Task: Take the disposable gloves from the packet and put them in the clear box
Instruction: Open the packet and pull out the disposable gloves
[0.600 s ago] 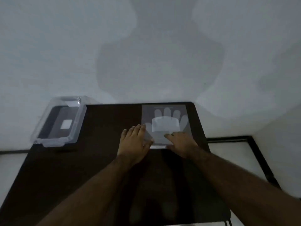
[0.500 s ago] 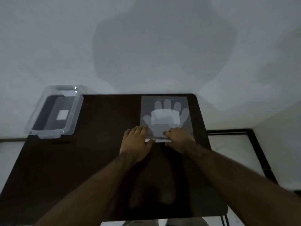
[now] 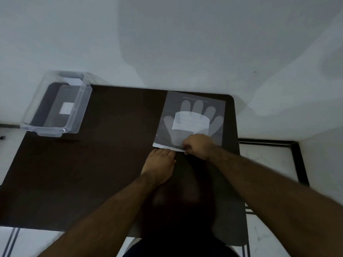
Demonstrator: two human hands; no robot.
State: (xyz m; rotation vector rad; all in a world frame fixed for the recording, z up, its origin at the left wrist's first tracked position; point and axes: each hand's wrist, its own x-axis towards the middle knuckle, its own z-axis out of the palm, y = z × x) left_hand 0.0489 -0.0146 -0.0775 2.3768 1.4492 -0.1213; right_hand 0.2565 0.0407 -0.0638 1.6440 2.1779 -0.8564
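Note:
A flat glove packet (image 3: 191,119), grey with a pale hand print and a white label, lies on the far right of the dark table (image 3: 92,173). My right hand (image 3: 199,146) pinches the packet's near white edge, fingers curled on it. Just left of it my left hand (image 3: 159,164) lies flat on the table, fingertips at the packet's near edge. The clear box (image 3: 55,106) stands open at the table's far left corner, with only a white sticker showing on its bottom. No loose gloves are visible.
A pale wall rises right behind the table. A black frame (image 3: 297,158) lies on the light floor to the right. Metal legs (image 3: 11,240) show past the table's near left edge.
My right hand has closed onto the packet's near edge and the packet has turned slightly. My left hand has slid back off the packet to its edge. The view has tilted down.

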